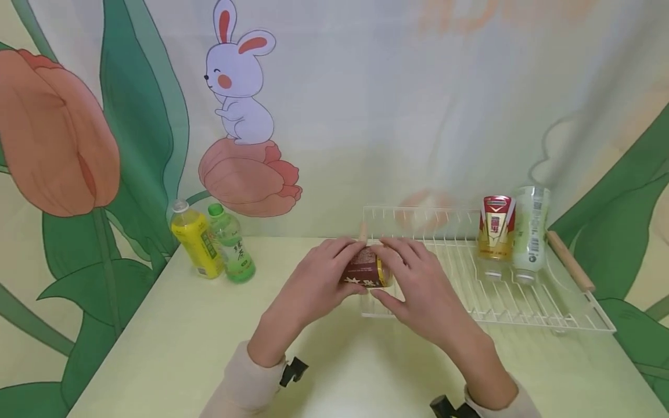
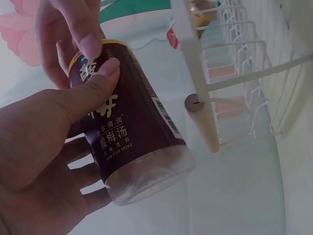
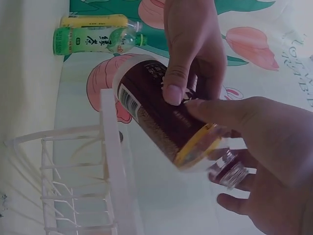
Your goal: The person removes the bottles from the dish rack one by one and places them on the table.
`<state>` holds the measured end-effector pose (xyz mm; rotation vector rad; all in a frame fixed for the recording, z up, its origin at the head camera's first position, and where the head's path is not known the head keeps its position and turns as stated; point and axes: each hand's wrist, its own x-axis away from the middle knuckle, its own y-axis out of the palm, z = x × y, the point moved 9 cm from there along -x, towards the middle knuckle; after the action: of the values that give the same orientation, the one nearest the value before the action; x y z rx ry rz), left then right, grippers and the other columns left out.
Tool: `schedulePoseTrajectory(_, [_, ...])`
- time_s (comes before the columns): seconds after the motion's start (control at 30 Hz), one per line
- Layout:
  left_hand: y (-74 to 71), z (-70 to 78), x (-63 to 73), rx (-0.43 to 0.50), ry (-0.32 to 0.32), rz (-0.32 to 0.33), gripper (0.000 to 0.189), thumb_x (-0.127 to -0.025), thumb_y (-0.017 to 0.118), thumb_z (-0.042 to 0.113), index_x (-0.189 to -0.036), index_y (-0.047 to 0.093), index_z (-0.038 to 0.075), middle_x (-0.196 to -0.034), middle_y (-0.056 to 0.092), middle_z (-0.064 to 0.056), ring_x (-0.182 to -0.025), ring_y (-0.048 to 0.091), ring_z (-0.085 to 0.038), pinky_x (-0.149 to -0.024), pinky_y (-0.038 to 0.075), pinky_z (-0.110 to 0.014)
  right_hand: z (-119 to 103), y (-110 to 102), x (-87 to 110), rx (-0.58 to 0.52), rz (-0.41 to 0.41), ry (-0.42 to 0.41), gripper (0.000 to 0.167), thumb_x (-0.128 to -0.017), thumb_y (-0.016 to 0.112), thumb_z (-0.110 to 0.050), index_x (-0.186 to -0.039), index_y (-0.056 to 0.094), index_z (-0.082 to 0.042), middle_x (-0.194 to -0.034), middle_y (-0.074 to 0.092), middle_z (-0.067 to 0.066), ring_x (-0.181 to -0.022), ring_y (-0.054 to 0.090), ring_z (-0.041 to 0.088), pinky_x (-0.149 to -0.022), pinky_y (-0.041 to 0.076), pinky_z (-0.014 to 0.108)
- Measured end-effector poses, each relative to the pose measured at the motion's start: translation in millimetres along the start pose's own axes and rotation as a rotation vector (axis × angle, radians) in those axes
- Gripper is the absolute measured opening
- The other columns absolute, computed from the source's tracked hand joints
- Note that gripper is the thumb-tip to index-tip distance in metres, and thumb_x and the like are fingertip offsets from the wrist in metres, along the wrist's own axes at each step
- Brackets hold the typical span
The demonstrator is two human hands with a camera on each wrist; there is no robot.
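Note:
Both hands hold a plum juice bottle (image 1: 362, 268) with a dark brown label and clear plastic ends, lying tilted over the left end of a white wire rack. My left hand (image 1: 319, 278) grips its body, the thumb across the label in the left wrist view. On the neck side, my right hand (image 1: 420, 287) has its thumb on the label and its fingers round behind the bottle's shoulder. The clear neck (image 3: 232, 171) shows between the right fingers in the right wrist view.
The white wire rack (image 1: 491, 321) has wooden handles (image 1: 571, 261). In its right part, a red-and-gold bottle (image 1: 496, 229) and a pale green bottle (image 1: 530, 232) rest neck toward me. A yellow bottle (image 1: 197, 241) and a green tea bottle (image 1: 232, 247) stand at the table's left back.

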<state>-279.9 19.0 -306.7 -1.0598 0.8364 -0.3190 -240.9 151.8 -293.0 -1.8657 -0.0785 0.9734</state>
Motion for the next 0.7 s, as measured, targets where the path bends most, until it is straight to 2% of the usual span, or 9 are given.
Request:
schedulePoseTrajectory(0.23, [-14.0, -25.3, 5.7, 0.119, -0.131, 0.055, 0.072, -0.087, 0.09, 0.034, -0.147, 0.057, 0.009, -0.134, 0.059, -0.004, -0.119, 0.059, -0.023, -0.096, 0.059, -0.04, 5, -24, 4.0, -0.049, 0.15, 0.031, 0.087, -0.086, 0.088, -0.022, -0.159, 0.043, -0.004, -0.156, 0.049, 0.019, -0.141, 0.046, 0.04, -0.112, 0.042, 0.061])
schedulePoseTrajectory(0.37, [-17.9, -50.1, 8.1, 0.212, -0.219, 0.099, 0.071, -0.09, 0.088, 0.032, -0.148, 0.055, 0.009, -0.134, 0.057, -0.006, -0.12, 0.056, -0.023, -0.098, 0.058, -0.042, 13, -34, 7.0, -0.081, 0.147, 0.082, 0.088, -0.087, 0.088, -0.021, -0.161, 0.041, -0.007, -0.157, 0.049, 0.016, -0.142, 0.046, 0.038, -0.113, 0.042, 0.061])
schedulePoseTrajectory(0.53, [-15.2, -80.2, 11.5, 0.385, -0.304, 0.159, 0.072, -0.096, 0.081, 0.035, -0.154, 0.048, 0.009, -0.137, 0.055, -0.008, -0.124, 0.054, -0.025, -0.101, 0.055, -0.046, 31, -49, 11.5, -0.163, 0.167, 0.153, 0.084, -0.086, 0.088, -0.013, -0.159, 0.045, -0.008, -0.155, 0.053, 0.013, -0.143, 0.047, 0.035, -0.115, 0.041, 0.059])
schedulePoseTrajectory(0.6, [-11.8, -91.3, 17.7, 0.442, -0.337, 0.179, 0.073, -0.097, 0.079, 0.037, -0.155, 0.046, 0.009, -0.137, 0.055, -0.009, -0.123, 0.055, -0.025, -0.099, 0.056, -0.047, 38, -54, 14.0, -0.183, 0.189, 0.168, 0.081, -0.086, 0.087, -0.01, -0.157, 0.048, -0.008, -0.153, 0.055, 0.012, -0.142, 0.05, 0.033, -0.116, 0.043, 0.052])
schedulePoseTrajectory(0.7, [-6.2, -110.2, 33.6, 0.485, -0.395, 0.219, 0.073, -0.097, 0.078, 0.041, -0.156, 0.046, 0.012, -0.137, 0.056, -0.007, -0.12, 0.057, -0.024, -0.096, 0.057, -0.046, 50, -57, 16.3, -0.204, 0.198, 0.189, 0.074, -0.087, 0.085, -0.007, -0.154, 0.053, -0.008, -0.149, 0.059, 0.01, -0.138, 0.054, 0.03, -0.115, 0.043, 0.033])
